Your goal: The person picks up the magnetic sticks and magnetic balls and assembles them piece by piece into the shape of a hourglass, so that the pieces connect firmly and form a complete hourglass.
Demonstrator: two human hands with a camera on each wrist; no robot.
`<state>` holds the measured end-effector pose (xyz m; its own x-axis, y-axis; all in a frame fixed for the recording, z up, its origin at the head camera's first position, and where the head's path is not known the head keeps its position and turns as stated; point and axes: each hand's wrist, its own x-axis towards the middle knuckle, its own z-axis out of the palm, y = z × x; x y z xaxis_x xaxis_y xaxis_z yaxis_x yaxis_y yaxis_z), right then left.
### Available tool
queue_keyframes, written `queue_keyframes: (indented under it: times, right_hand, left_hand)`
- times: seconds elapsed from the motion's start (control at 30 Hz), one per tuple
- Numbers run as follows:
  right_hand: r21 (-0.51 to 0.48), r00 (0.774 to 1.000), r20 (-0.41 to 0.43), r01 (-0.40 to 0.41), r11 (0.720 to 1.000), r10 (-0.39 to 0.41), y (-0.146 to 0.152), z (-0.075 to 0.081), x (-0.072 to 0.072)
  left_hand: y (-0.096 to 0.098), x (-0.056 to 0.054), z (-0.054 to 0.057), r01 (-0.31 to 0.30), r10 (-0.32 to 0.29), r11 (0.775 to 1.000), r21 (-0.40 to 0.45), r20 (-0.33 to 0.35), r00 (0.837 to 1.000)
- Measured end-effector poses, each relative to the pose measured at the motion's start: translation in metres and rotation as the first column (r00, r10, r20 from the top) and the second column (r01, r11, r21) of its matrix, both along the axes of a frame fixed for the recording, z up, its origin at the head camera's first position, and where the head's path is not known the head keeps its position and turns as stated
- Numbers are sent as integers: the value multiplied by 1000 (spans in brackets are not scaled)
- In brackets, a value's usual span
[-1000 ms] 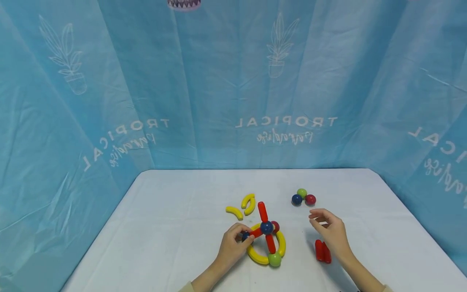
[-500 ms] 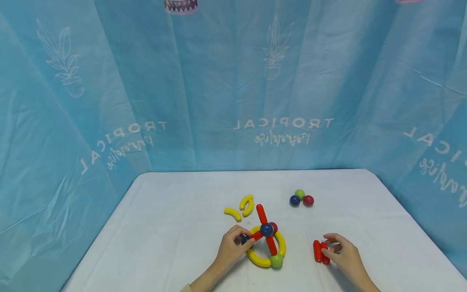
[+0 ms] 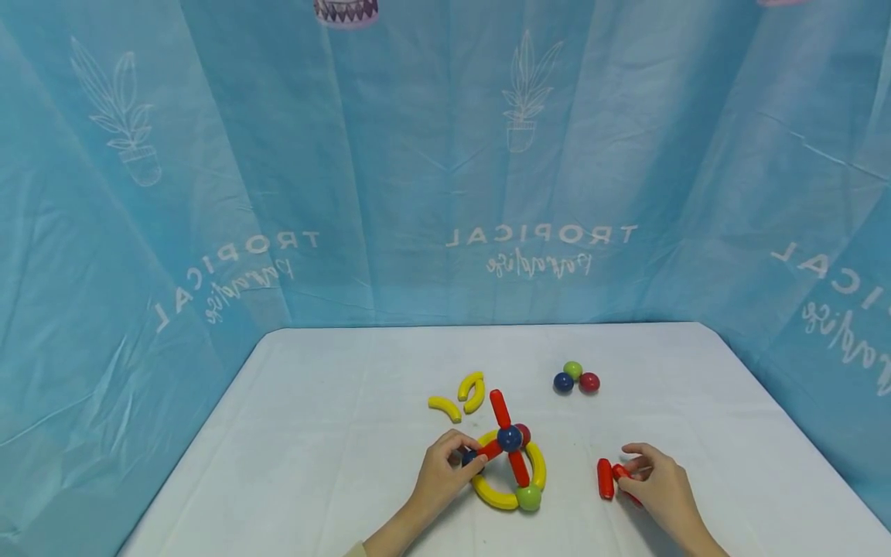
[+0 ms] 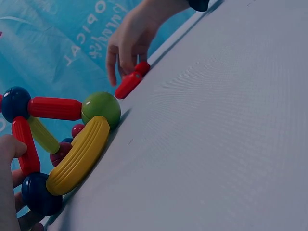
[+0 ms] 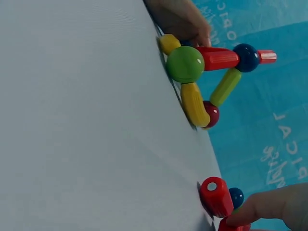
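A magnetic-rod-and-ball frame (image 3: 518, 469) stands on the table. Yellow curved rods (image 4: 79, 156) and blue, green and red balls form its base ring. Red rods and a yellow-green rod (image 5: 225, 87) rise to a blue ball (image 3: 510, 439), above which another red rod (image 3: 500, 408) points up. My left hand (image 3: 442, 469) holds the lower end of one red rod (image 4: 26, 144), close to the base's blue ball (image 4: 41, 193). Right of the frame, my right hand (image 3: 661, 486) pinches a loose red rod (image 3: 622, 471) between thumb and fingers. A second red rod (image 3: 605, 480) lies beside it.
Several yellow curved rods (image 3: 444, 408) lie behind the frame. Farther back on the right sit a blue ball (image 3: 563, 382), a green ball (image 3: 573, 370) and a red ball (image 3: 589, 383). A blue printed curtain (image 3: 445, 170) hangs at the table's far edge.
My right hand has come down and toward me onto the red rods, and has turned one away from the other. My left hand keeps its hold on the frame.
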<state>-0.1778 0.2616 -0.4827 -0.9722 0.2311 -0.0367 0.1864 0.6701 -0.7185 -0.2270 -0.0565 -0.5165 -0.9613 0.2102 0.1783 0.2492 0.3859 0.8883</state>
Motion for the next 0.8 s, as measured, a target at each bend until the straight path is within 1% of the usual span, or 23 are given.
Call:
queue_keyframes:
  times: [0.1, 0.2, 0.33, 0.43, 0.5, 0.57, 0.63, 0.7, 0.73, 0.8]
  right_hand:
    - [-11, 998, -60, 0, 1000, 0, -2, 7, -4]
    - [-39, 990, -140, -3, 999, -2, -10, 20, -12]
    - [-157, 975, -220, -40, 987, 4, -32, 39, -22]
    - [-277, 954, -298, -106, 955, 20, -52, 47, -27]
    - [-347, 934, -355, -166, 923, 34, -65, 50, -29]
    - [-411, 921, -387, -216, 886, 45, -77, 51, -31]
    - [-455, 918, -392, -248, 855, 58, -86, 53, -31]
    - [-491, 922, -381, -267, 829, 72, -94, 54, -31]
    - [-503, 924, -373, -273, 820, 79, -97, 55, -31]
    - [-514, 927, -363, -279, 811, 89, -102, 55, -31]
  left_hand:
    - [-1, 0, 0, 1, -1, 1000, 2, 4, 1000]
    - [-2, 1, 0, 0, 0, 1000, 0, 6, 1000]
    - [-3, 0, 0, 3, -3, 1000, -1, -3, 1000]
    - [-3, 0, 0, 7, -7, 1000, 1, -10, 1000]
    - [-3, 0, 0, 12, -12, 1000, 5, -9, 1000]
    - [-2, 0, 0, 17, -17, 1000, 11, -8, 1000]
    - [-2, 0, 1, 23, -23, 1000, 17, -6, 1000]
    - [-2, 1, 1, 27, -27, 999, 24, -3, 1000]
    - [-2, 1, 2, 28, -28, 999, 26, -4, 1000]
    - [-2, 2, 2, 28, -28, 999, 28, -3, 1000]
